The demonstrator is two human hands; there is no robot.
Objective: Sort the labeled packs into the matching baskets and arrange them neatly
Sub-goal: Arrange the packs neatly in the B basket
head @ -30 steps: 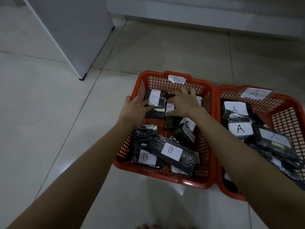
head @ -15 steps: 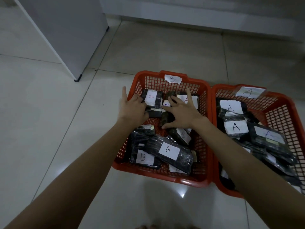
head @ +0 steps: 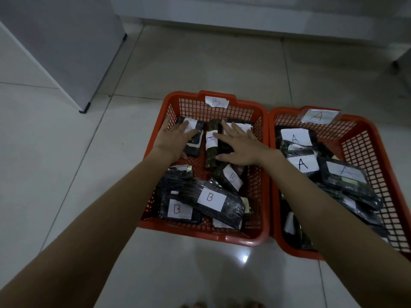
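Both hands are down in the far end of the B basket (head: 262, 165), looks like the tidy-up stage to me; the left hand (head: 175, 138) lies flat with fingers straight on the back-left pack (head: 195, 138), probably pushing it square against the wall; the right hand (head: 240, 147) is spread wide over the back-right pack (head: 242, 126), thumb alongside the rolled pack (head: 212, 150) between them, so nothing is pinched or lifted. Count: two orange baskets side by side, touching; I can read four B labels on packs here plus the basket's own tag (head: 216, 101); the A basket (head: 364, 152) shows three readable A packs, more buried underneath.
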